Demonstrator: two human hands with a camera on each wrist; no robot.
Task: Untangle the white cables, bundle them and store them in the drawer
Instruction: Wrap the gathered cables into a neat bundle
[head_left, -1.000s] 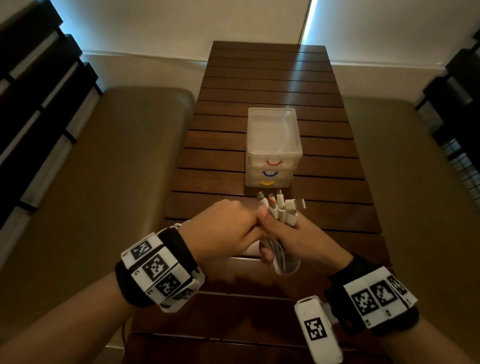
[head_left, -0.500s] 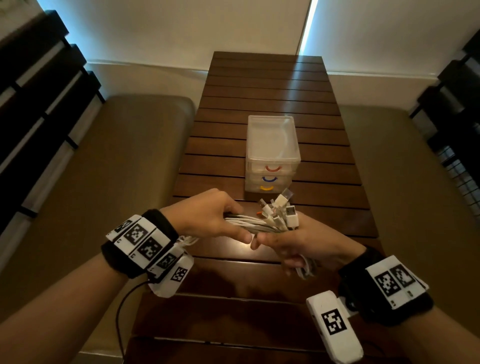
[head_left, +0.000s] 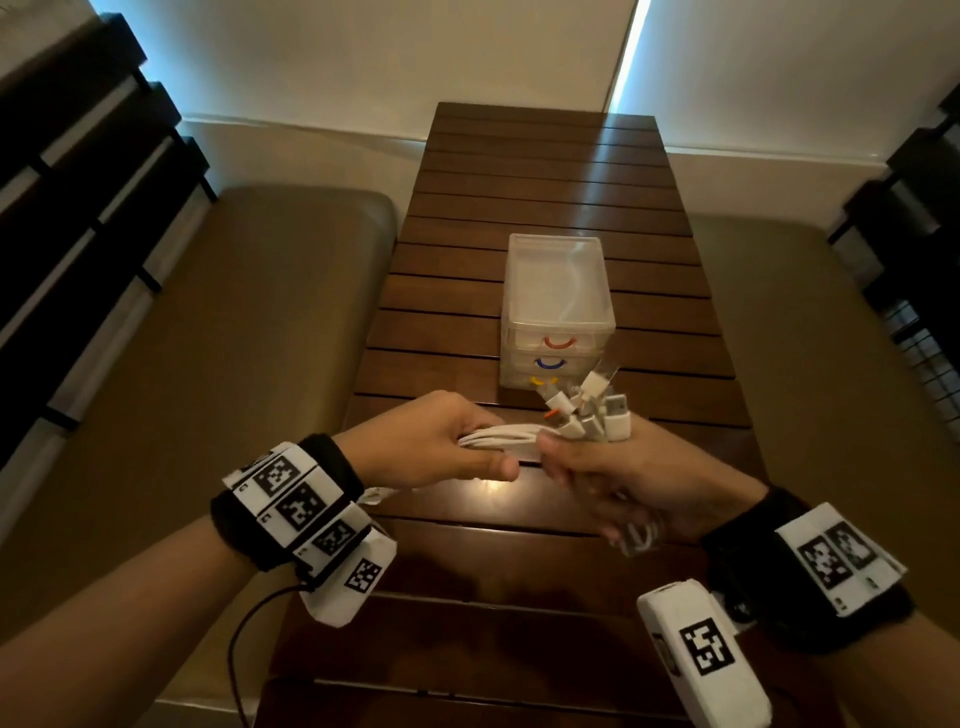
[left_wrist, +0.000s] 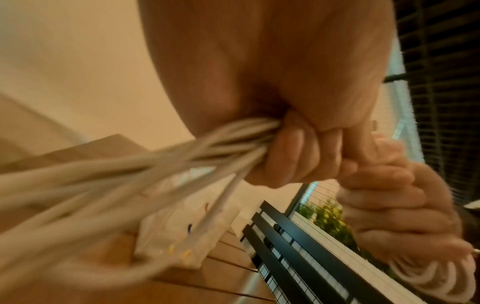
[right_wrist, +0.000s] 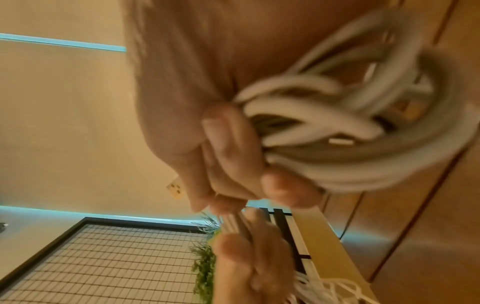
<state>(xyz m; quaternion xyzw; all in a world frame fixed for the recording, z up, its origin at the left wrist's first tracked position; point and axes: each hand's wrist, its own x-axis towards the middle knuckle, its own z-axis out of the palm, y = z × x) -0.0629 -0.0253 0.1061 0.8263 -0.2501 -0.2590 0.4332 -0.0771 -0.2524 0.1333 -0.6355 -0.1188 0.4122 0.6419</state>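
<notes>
Both hands hold a bundle of white cables (head_left: 506, 437) above the wooden table (head_left: 545, 182). My left hand (head_left: 441, 441) grips the straight run of cables (left_wrist: 182, 152), fingers curled round them. My right hand (head_left: 623, 478) grips the same bundle just right of it, with the connector plugs (head_left: 587, 410) sticking up above its fingers and coiled loops (head_left: 636, 538) hanging below. The loops (right_wrist: 337, 127) show blurred in the right wrist view. A clear plastic drawer unit (head_left: 556, 312) with red, blue and yellow handles stands just beyond the hands, all drawers closed.
Padded benches (head_left: 234, 364) flank the slatted table on both sides. Dark slatted backrests (head_left: 78, 182) stand at the far left and right. A wall with a blind lies behind the table's far end.
The bundle went from upright in the right hand to horizontal. My left hand has slid leftward along the cables, drawing them out straight. The plug ends now tilt right.
</notes>
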